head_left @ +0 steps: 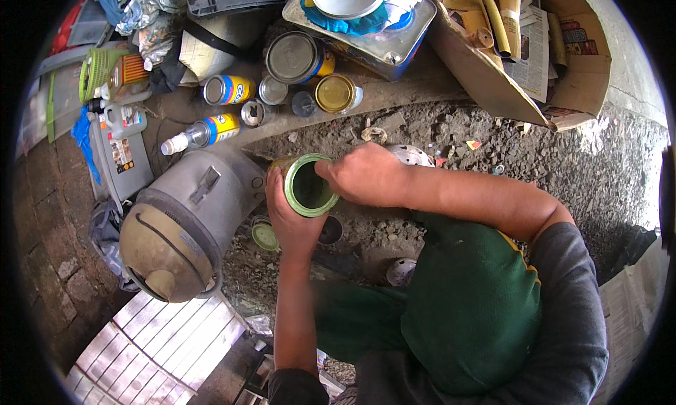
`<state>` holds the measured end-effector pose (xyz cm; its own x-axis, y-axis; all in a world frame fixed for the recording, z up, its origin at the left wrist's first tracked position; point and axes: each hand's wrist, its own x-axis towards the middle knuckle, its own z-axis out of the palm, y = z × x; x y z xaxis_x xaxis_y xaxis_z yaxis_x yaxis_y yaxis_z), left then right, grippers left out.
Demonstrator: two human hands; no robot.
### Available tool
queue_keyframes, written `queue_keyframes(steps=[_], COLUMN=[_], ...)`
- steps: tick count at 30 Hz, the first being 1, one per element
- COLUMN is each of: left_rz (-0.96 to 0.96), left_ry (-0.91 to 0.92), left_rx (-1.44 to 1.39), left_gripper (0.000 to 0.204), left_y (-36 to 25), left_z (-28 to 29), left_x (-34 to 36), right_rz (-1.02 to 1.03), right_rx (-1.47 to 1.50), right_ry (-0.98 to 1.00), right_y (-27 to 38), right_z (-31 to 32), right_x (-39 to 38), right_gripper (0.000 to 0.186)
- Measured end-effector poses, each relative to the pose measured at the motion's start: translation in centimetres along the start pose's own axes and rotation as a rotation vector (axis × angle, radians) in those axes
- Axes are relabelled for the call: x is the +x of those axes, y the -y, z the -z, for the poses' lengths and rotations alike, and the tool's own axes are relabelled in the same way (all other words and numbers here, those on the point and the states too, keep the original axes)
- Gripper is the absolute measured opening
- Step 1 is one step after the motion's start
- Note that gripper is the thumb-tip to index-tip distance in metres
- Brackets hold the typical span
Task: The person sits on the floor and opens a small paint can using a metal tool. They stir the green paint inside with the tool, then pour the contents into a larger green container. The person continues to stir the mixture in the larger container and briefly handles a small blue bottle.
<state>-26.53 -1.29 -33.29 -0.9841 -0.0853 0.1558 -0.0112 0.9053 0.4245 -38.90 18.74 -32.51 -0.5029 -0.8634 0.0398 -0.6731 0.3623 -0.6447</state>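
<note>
My left hand (290,223) is wrapped round the side of a paint can (291,198) with a green-smeared rim, held up with its open mouth facing me. The inside of the can looks dark. My right hand (367,175) is closed at the right edge of the mouth, its fingertips reaching over the rim. Anything it grips there is hidden. Below the can, beside my left wrist, a small round lid or tin with green paint (265,236) rests on the ground. A dark round cup (331,230) stands on the other side of that wrist.
A grey cylindrical canister (218,178) with a dusty beige top lies at left. Several tins, including a gold-topped one (335,94), and a clear bottle (190,139) stand beyond my hands. A cardboard box (486,88) holds rolls and newspaper at far right. Rubble (563,151) covers the ground.
</note>
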Motion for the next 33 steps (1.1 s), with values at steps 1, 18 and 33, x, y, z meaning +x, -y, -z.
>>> queue_keyframes(steps=[1,18,33], left_rz=[0.0,0.155,0.218], left_ry=[-0.001,0.038,0.05], left_rx=[0.0,-0.265,-0.371], left_gripper=[0.115,0.118,0.115], left_y=[0.0,-0.2,-1.2], left_z=[0.0,-0.2,0.3], left_x=[0.0,-1.0,-0.1], right_rz=[-0.019,0.122,0.339], right_rx=[-0.032,-0.104,-0.036], right_ry=[-0.019,-0.052,-0.111], right_y=[-0.1,0.0,0.3], right_z=[0.2,1.4,0.3], right_x=[0.1,0.7,0.2], right_gripper=[0.021,0.021,0.01])
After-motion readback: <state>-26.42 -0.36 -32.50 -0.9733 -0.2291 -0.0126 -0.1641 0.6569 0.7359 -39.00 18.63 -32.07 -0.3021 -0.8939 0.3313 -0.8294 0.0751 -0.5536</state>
